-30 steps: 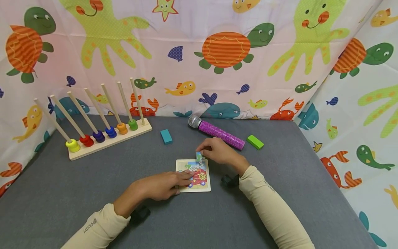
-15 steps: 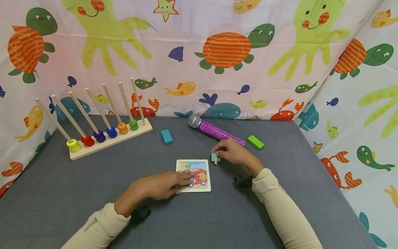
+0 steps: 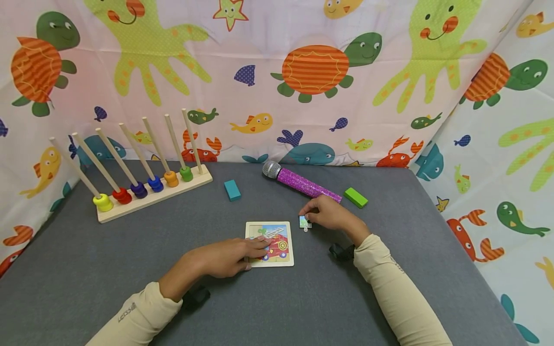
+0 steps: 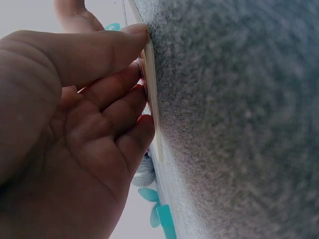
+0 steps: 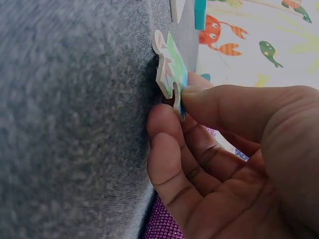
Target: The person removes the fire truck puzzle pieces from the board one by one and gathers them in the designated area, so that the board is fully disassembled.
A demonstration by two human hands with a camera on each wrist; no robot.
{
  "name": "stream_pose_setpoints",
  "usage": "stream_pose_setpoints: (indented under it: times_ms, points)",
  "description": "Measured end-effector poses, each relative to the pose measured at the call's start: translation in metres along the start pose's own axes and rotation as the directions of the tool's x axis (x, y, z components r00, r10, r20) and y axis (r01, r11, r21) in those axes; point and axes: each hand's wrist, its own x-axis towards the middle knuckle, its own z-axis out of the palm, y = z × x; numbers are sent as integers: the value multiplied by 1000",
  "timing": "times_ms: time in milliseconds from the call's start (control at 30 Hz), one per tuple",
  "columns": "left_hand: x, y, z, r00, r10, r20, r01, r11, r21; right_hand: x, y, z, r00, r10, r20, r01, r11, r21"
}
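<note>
A square wooden jigsaw puzzle (image 3: 281, 262) with a red fire truck picture lies flat on the grey table; bare tray shows at its upper left. My left hand (image 3: 229, 257) rests on its left side, fairly straight fingers over the picture and thumb (image 4: 109, 55) touching the frame's edge. To the puzzle's right, my right hand (image 3: 330, 214) pinches a small puzzle piece (image 3: 305, 222) between thumb and fingers. In the right wrist view this puzzle piece (image 5: 172, 64) is tilted, green, blue and whitish, close to the table surface.
A purple glitter microphone (image 3: 305, 183) lies just behind my right hand. Nearby are a green block (image 3: 356, 197) and a teal block (image 3: 232, 190). At the left stands a wooden peg rack (image 3: 143, 199) with coloured rings. A sea-animal cloth (image 3: 259, 96) hangs behind the table.
My right hand has carried the puzzle piece from the puzzle's upper edge rightward, away from the frame, and slightly toward me. The left hand has stayed on the puzzle.
</note>
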Motion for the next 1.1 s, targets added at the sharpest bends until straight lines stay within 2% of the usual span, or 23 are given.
stream_pose_setpoints:
  times_ms: [233,500,800,967,1100]
  points:
    - [0,-1,0,1000,1,-8,-1,1000,-7,2,2,1,1000,5,-17,-6,1000,-26]
    - [1,-1,-1,1000,0,-3,0,1000,-5,-2,1,0,997,50,-64,-50,999,-6]
    - [1,-2,0,1000,1,4,-1,1000,-12,0,-11,4,995,-15,-100,11,999,-40]
    - [1,-2,0,1000,-2,8,2,1000,-12,3,-21,9,995,-63,-75,60,997,-45]
    - [1,-2,0,1000,-1,6,1,1000,-6,8,-27,16,997,-72,-30,72,997,-16]
